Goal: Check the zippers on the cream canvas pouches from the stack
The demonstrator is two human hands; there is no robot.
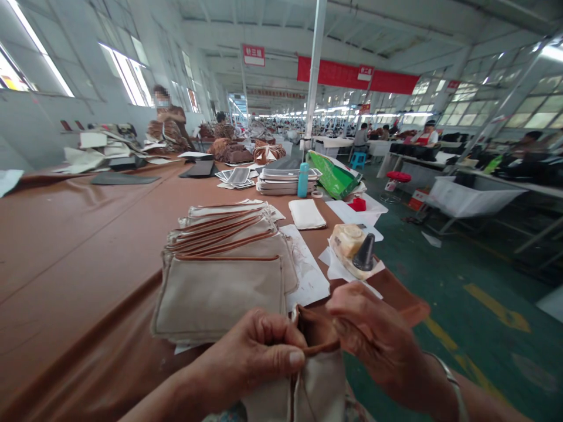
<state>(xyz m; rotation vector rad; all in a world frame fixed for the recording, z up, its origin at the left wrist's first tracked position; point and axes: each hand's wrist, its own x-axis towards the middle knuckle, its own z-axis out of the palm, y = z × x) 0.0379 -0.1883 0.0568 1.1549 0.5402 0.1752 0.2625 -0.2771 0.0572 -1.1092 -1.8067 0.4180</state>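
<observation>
A beige fabric pouch (321,381) with a brown lining and brown top edge hangs at the table's near edge, its mouth spread apart. My left hand (264,346) pinches the left side of that mouth between thumb and fingers. On the opposite side, my right hand (373,340) has its fingers closed on the pouch's upper edge; the fingertips are partly hidden. Just beyond my left hand lies a stack of similar beige pouches (224,293), overlapping, with brown-trimmed edges facing up.
A brown sheet (88,234) covers the table. Right of the stack are a white paper (305,269), a dark cone (364,252) and a yellowish block (347,239). Farther back stand a teal bottle (303,180) and stacked panels (281,184). A co-worker (169,120) is at back left.
</observation>
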